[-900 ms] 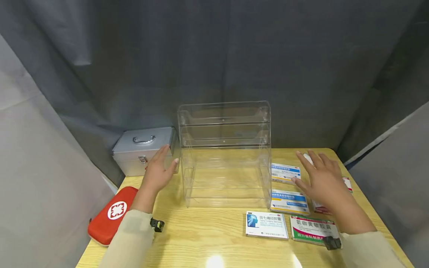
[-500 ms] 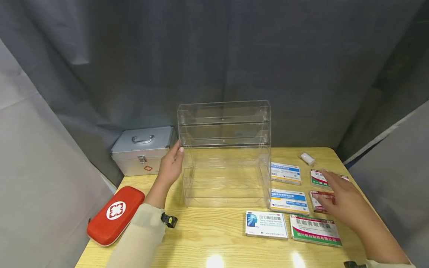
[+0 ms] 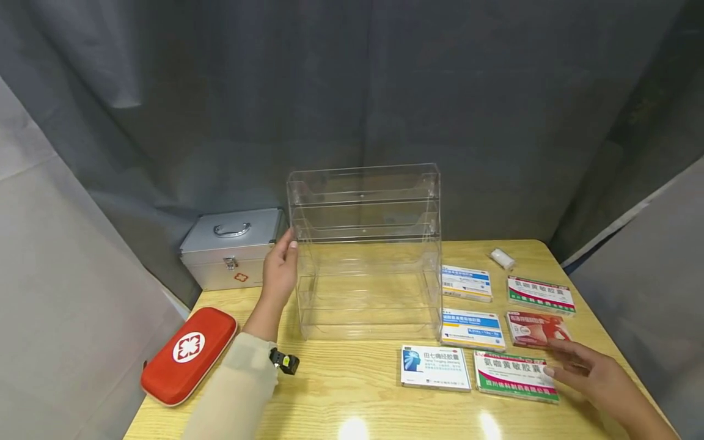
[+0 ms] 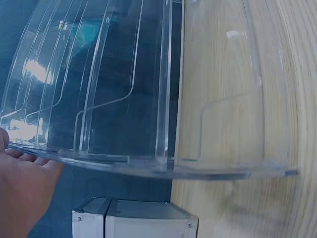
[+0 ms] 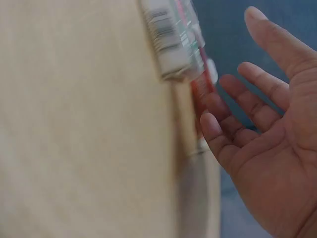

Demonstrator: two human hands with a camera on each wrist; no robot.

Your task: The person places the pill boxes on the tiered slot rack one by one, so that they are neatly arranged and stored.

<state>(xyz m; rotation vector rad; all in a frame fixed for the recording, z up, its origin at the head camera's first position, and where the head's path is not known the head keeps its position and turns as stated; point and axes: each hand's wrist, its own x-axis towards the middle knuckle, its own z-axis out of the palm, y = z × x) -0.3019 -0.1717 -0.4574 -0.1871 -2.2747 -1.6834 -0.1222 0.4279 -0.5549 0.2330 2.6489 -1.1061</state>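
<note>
A clear plastic display rack point(image 3: 365, 238) with several tiers stands in the middle of the table. My left hand point(image 3: 279, 272) holds the rack's left side edge; in the left wrist view that hand point(image 4: 25, 191) shows at the panel's end, its fingers partly hidden. My right hand point(image 3: 599, 379) hovers at the right, fingers apart and relaxed, holding nothing. Nearest to it lie a green-and-white capsule box point(image 3: 517, 376) and a red medicine box point(image 3: 536, 329). Its palm and bent, loose fingers show in the right wrist view, beside a blurred box point(image 5: 171, 44).
Other medicine boxes lie right of the rack: a white one point(image 3: 436, 368), blue-and-white ones point(image 3: 473, 330) and another green-and-white one point(image 3: 541, 294). Behind them is a small white roll point(image 3: 502, 259). A silver case point(image 3: 233, 250) and red first-aid pouch point(image 3: 189, 355) stand left.
My left hand has moved right from beside the silver case onto the rack's side edge. My right hand has drawn back from above the far boxes towards the near right.
</note>
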